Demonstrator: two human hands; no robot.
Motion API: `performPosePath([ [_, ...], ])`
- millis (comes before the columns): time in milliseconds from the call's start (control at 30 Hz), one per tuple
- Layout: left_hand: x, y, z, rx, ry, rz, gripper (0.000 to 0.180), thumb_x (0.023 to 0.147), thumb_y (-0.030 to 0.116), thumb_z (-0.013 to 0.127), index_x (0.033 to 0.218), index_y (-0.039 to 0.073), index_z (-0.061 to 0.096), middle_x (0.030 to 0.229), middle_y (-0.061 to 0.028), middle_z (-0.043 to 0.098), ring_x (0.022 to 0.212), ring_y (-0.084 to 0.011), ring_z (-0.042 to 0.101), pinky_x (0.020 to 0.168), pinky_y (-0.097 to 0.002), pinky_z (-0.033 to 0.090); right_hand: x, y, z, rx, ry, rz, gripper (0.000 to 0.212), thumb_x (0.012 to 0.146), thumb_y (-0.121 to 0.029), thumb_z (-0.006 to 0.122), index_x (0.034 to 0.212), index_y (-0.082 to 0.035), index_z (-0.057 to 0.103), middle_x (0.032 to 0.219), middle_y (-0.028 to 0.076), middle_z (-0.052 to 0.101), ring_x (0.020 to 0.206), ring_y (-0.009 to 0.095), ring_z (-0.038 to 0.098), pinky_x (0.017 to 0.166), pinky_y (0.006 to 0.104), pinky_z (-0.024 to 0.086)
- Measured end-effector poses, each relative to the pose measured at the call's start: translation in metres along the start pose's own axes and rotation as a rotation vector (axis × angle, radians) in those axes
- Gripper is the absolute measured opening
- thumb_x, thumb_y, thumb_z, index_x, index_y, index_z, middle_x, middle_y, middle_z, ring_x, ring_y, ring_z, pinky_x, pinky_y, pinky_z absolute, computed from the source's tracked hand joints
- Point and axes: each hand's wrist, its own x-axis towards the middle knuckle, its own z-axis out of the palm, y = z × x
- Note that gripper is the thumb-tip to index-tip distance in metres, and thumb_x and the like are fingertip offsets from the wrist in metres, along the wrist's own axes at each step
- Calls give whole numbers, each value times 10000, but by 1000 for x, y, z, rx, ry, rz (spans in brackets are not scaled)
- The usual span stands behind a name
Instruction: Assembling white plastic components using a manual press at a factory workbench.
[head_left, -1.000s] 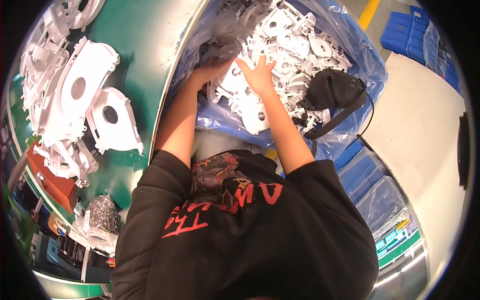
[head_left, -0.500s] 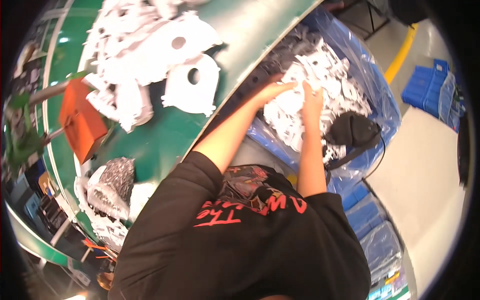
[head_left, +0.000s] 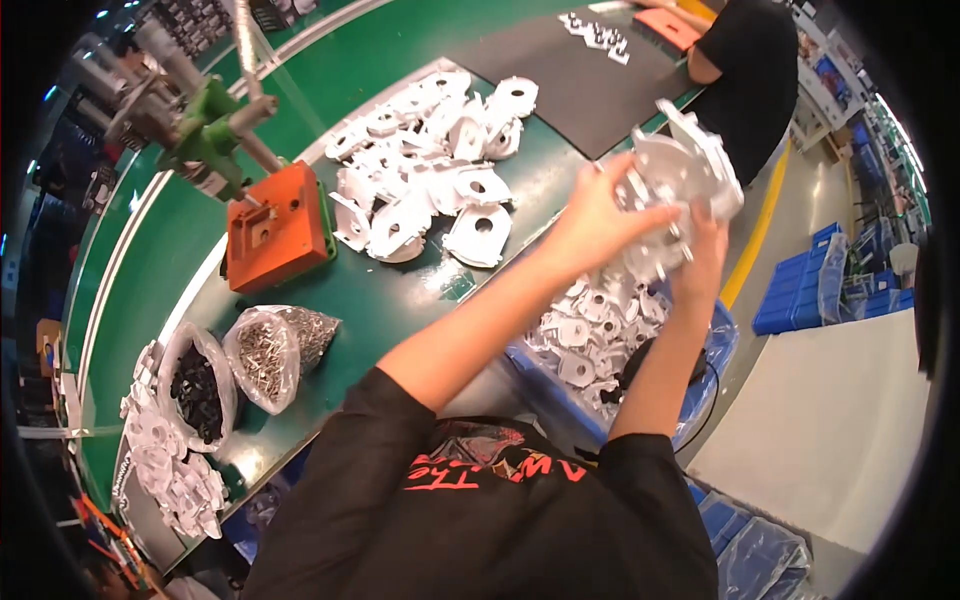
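Between my two hands I hold a bunch of white plastic parts (head_left: 690, 165), raised above a blue bin (head_left: 560, 395). My left hand (head_left: 605, 220) grips the bunch from its left side, thumb stretched across the front. Around the lower right of the bunch, my right hand (head_left: 703, 250) is closed, its fingers partly hidden. Many similar white parts (head_left: 580, 340), with round holes, fill the bin below. On the green table (head_left: 400, 310) to the left lies a wide heap of the same white parts (head_left: 420, 170).
An orange fixture (head_left: 280, 230) sits under a green press (head_left: 205, 140). Bags of metal pins (head_left: 265, 360) and black pieces (head_left: 200, 390) stand near the table's left. A co-worker's dark sleeve (head_left: 745, 70) is beside a black mat (head_left: 570, 85). Blue crates (head_left: 800, 285) stand at right.
Both my hands have come up out of the bin, lifting a bunch of white parts. The view has shifted, bringing the press, the bags and a co-worker into sight.
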Motion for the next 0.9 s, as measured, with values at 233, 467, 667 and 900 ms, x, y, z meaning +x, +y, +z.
performPosePath([
  [233, -4, 65, -160, 272, 234, 97, 749, 674, 393, 769, 1200, -65, 497, 988, -171, 640, 828, -198, 650, 712, -297, 512, 25, 20, 174, 212, -332, -207, 568, 838, -386, 623, 1237, -18, 454, 1148, 78, 547, 1042, 169, 529, 883, 314, 427],
  [467, -14, -16, -258, 562, 546, 52, 708, 668, 413, 747, 1128, -76, 523, 1097, -267, 569, 888, -288, 631, 784, -341, 503, 29, 95, 258, -282, -475, -215, 565, 707, -307, 673, 1120, 54, 535, 1106, 207, 502, 996, 299, 534, 871, 368, 425],
  [667, -25, -34, -269, 577, 692, 32, 830, 677, 388, 704, 1286, -53, 353, 1266, -319, 406, 1130, -431, 480, 971, -450, 398, 19, 77, 267, -813, -518, -354, 638, 683, -364, 673, 1229, -73, 515, 1420, 299, 246, 1227, 441, 400, 992, 421, 380],
  [900, -52, 12, -254, 738, 626, -300, 773, 692, 350, 647, 1300, -37, 369, 1279, -333, 340, 1180, -417, 428, 993, -407, 379, 22, 65, 251, -1009, -649, -455, 687, 688, -470, 721, 1257, -149, 507, 1427, 260, 276, 1206, 409, 446, 963, 421, 409],
])
